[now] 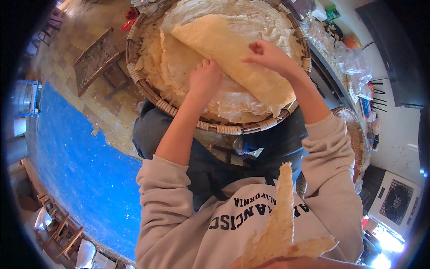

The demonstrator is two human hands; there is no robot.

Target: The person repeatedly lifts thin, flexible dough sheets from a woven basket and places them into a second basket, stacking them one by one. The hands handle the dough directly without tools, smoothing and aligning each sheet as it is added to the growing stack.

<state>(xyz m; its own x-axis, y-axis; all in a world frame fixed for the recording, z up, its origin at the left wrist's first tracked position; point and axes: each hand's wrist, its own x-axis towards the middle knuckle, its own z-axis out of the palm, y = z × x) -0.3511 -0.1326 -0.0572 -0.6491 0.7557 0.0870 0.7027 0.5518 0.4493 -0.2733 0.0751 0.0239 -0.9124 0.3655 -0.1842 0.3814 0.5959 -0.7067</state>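
A large round wicker tray [218, 128] rests at my knees, piled with thin, pale flatbread sheets [268, 18]. The top flatbread [215, 37] is folded over, its straight fold running diagonally across the pile. My left hand [206, 78] is at that fold, fingers curled down on the sheet's edge; the fingertips are partly hidden. Above the folded sheet, toward the right, my right hand [270, 57] has its thumb apart from its bent fingers and nothing visible between them. A torn piece of flatbread [282, 215] juts up close to the camera; what holds it is unclear.
Left stands a small wooden chair [95, 60] on the worn floor, beside a blue floor area [84, 175]. Along the right runs a counter edge [331, 74] with plastic bags [356, 64]. Another woven basket [351, 134] is near my right elbow.
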